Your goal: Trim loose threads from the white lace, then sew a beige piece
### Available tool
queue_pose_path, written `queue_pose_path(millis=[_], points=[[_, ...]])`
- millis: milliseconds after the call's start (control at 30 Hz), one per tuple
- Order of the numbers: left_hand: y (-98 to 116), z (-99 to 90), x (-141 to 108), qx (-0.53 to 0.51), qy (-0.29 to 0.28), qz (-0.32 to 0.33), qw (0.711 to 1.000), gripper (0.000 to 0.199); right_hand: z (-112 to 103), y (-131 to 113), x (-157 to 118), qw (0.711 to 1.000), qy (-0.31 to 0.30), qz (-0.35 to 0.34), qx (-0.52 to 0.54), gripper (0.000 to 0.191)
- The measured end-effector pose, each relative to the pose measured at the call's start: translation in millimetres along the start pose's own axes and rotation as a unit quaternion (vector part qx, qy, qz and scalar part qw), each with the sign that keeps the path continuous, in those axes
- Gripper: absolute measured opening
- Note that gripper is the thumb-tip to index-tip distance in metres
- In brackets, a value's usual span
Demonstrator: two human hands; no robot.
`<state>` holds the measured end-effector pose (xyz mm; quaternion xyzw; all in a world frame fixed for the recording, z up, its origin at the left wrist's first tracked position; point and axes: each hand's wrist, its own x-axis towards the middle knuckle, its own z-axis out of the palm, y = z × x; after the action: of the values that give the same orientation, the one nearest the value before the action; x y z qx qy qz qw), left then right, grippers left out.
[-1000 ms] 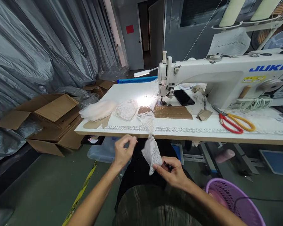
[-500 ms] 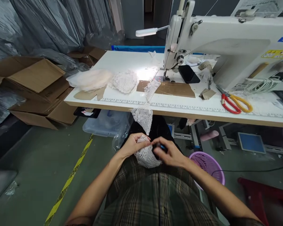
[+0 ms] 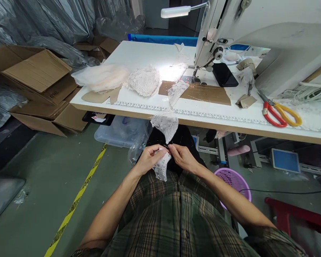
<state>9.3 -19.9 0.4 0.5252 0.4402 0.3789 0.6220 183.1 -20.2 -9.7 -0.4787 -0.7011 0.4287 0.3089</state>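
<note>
My left hand (image 3: 150, 159) pinches a piece of white lace (image 3: 162, 167) over my lap, part of it drooping below the fingers. My right hand (image 3: 184, 156) is closed right beside it, fingertips almost meeting the left ones. From the right fingers a thin dark tip pokes out at the lace; it looks like small thread snips (image 3: 166, 146), mostly covered by the hand. Above the hands, more lace (image 3: 166, 125) hangs over the table edge and runs up as a strip (image 3: 177, 92) toward the presser foot of the sewing machine (image 3: 216, 53).
On the white table (image 3: 139, 51) lie a gathered lace piece (image 3: 144, 82), sheer pale fabric (image 3: 101, 77), a black phone (image 3: 224, 75) and red-and-yellow scissors (image 3: 279, 113). A purple basket (image 3: 234, 182) stands on the floor at right. Cardboard boxes (image 3: 37, 75) are at left.
My right hand has moved in against the left, bringing the dark tip to the lace. The lace below my left hand now hangs narrower. The view has shifted closer to the table.
</note>
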Motion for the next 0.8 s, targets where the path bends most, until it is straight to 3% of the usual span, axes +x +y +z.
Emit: queue_pose_path(millis=[233,400,467,533,633,800], points=[[-2.7,0.4,-0.2,0.006,0.009,-0.025,1.000,0.022,5.6,4.1,-4.8,1.000,0.005,0.007,-0.029,0.038],[-8.5,-6.4,5.7,0.103,-0.010,-0.014,0.995,0.030,9.8,10.5,-3.8,0.998,0.052,0.016,-0.014,0.039],[-14.6,-12.4,14.2,0.174,0.008,0.003,0.985,0.032,7.7,14.6,-3.3,0.995,0.101,0.013,0.023,0.036],[-21.5,-18.3,24.7,0.223,0.047,0.025,0.973,0.032,3.4,18.4,-2.6,0.979,0.195,0.017,0.051,0.030],[-27.7,-22.8,35.3,0.177,0.080,0.029,0.981,0.033,-2.1,22.8,-1.2,0.955,0.289,0.028,0.061,0.029],[-18.1,-18.3,29.2,-0.035,0.039,-0.032,0.998,0.034,2.7,28.0,4.7,0.981,0.174,-0.009,0.085,0.037]])
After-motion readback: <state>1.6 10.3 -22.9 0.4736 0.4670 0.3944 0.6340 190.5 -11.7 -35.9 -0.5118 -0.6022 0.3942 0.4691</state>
